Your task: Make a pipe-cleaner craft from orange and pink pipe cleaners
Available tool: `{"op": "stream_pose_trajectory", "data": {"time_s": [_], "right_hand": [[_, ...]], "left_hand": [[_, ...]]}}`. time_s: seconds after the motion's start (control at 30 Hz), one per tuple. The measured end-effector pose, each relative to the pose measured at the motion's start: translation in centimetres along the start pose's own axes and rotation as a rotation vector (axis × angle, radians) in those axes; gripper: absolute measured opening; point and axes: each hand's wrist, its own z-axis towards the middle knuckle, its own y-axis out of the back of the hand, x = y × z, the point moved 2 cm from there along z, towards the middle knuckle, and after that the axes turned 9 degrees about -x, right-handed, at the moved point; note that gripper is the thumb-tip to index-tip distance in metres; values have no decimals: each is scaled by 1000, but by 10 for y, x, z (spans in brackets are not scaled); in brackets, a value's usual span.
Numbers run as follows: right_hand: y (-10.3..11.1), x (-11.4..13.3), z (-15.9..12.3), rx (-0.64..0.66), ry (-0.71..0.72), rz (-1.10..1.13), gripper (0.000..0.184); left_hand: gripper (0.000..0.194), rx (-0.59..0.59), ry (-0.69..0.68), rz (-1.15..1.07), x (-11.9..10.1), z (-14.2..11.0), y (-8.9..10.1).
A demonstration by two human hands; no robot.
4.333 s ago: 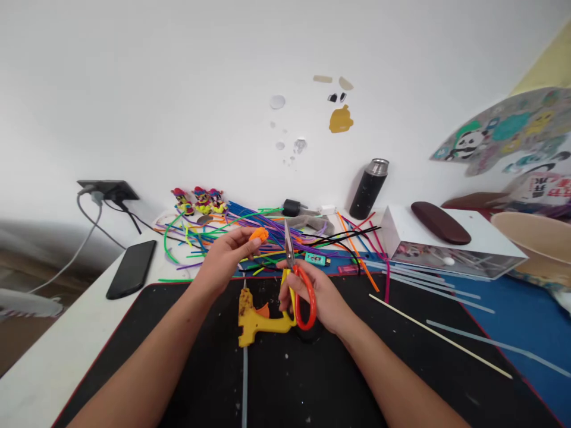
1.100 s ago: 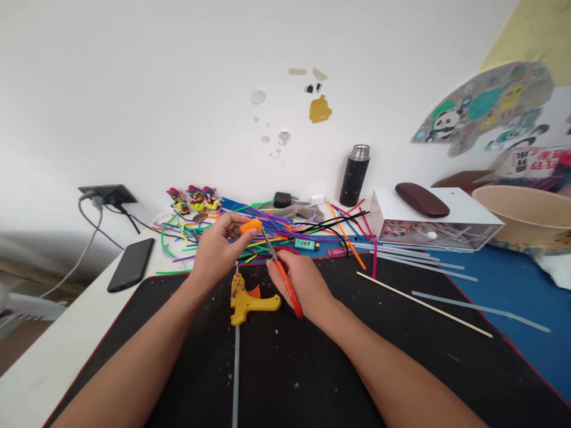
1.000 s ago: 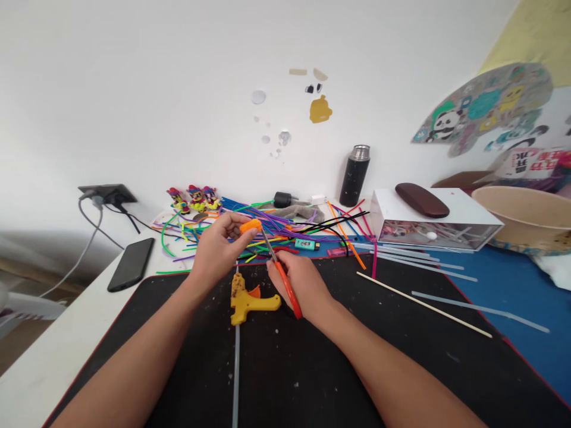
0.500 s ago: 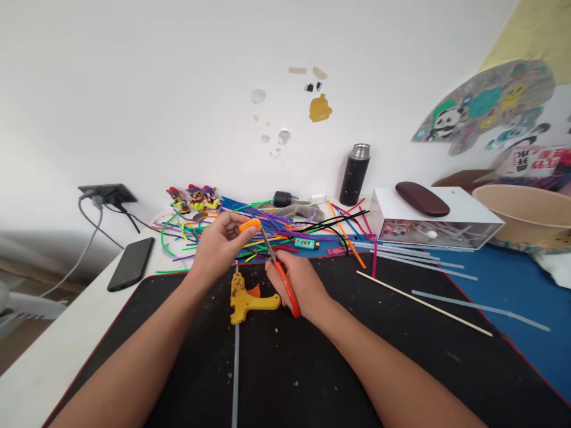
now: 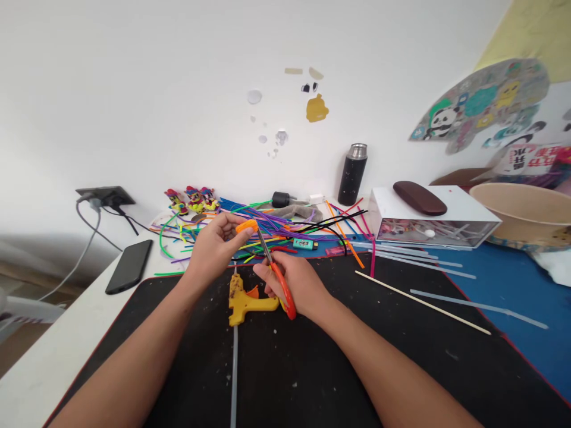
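Between the thumb and fingers of my left hand (image 5: 216,246) is a small orange piece (image 5: 247,226) that looks like coiled pipe cleaner. My right hand (image 5: 294,279) grips scissors (image 5: 282,282) by their red-orange handles. The metal blades point up and left, their tips close to the orange piece; whether they touch it I cannot tell. Below my hands a yellow hot glue gun (image 5: 238,301) lies on the black mat (image 5: 312,368), a clear glue stick (image 5: 234,374) trailing from its rear end. The end of its grip lies close to the scissor handles.
Coloured pipe cleaners (image 5: 263,223) spread behind my hands, beside three small figures (image 5: 194,199). A phone (image 5: 129,266) lies at left. To the right are a black flask (image 5: 352,175), a white box (image 5: 439,217), a wooden stick (image 5: 422,302), clear glue sticks (image 5: 479,307) and a basket (image 5: 526,217).
My right hand and the scissors have shifted slightly left, and its thumb shows more plainly. My left hand still holds the orange piece. The whole view has shifted a little.
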Motion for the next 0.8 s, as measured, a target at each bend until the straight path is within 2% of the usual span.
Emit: {"op": "stream_pose_trajectory", "data": {"time_s": [0.47, 0.63, 0.8], "right_hand": [[5, 5, 0, 25, 1, 62, 38], [3, 2, 1, -11, -2, 93, 40], [2, 0, 2, -26, -3, 107, 41]], "left_hand": [[44, 3, 58, -69, -9, -1, 0], [39, -29, 111, -150, -2, 2, 3], [36, -44, 106, -188, 5, 5, 6]]}}
